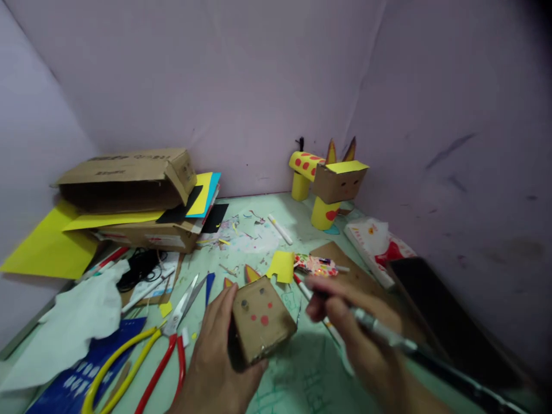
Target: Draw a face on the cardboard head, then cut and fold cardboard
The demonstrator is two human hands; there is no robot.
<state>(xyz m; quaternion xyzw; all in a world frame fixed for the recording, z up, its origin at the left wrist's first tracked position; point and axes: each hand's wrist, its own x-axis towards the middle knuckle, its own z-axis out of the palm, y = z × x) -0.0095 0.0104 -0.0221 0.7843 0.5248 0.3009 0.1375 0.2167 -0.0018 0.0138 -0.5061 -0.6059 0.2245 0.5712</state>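
A small cardboard box [264,319] with a drawn face, dark eyes and red dots, is tilted in my left hand [222,351], whose fingers wrap its left side and lower edge. Two pointed yellow-and-brown ears [252,274] show behind its top edge. My right hand [357,322] is closed around a long black-and-silver pen [388,334], apart from the box and to its right. Some blur covers this hand and the pen tip. Beyond the box lies a notched piece of yellow paper [282,267]. Scissors [170,322] with yellow and red handles lie open left of my left hand.
A yellow paper-tube animal with a cardboard head [338,183] stands at the back right. Cardboard boxes [125,178] with coloured paper are stacked at the left. A dark phone-like slab [448,316] lies at the right, near a white packet [375,241]. Markers [280,229] and scraps litter the table.
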